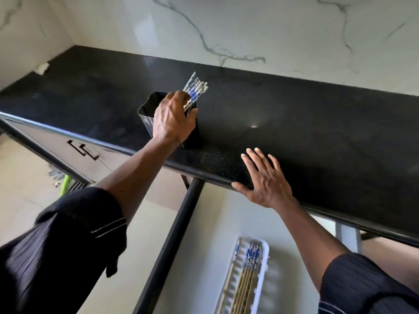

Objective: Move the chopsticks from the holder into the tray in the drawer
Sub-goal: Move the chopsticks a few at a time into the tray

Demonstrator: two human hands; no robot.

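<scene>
A black rectangular holder [148, 109] stands on the black countertop [294, 132] near its front edge. A bundle of chopsticks [196, 89] with blue-and-white patterned tops sticks out of it, leaning right. My left hand [172, 118] is over the holder with its fingers closed around the bundle's lower part. My right hand [264, 180] rests flat on the counter's front edge, fingers spread, holding nothing. Below, in the open drawer [188, 214], a white slotted tray [264, 248] holds several chopsticks [248, 268] lying lengthwise.
A white marble wall [226, 26] backs the counter. Closed cabinet doors with black handles [82, 149] sit at the lower left, above a tiled floor with a green object [64, 184]. The drawer's dark left edge runs diagonally below the counter.
</scene>
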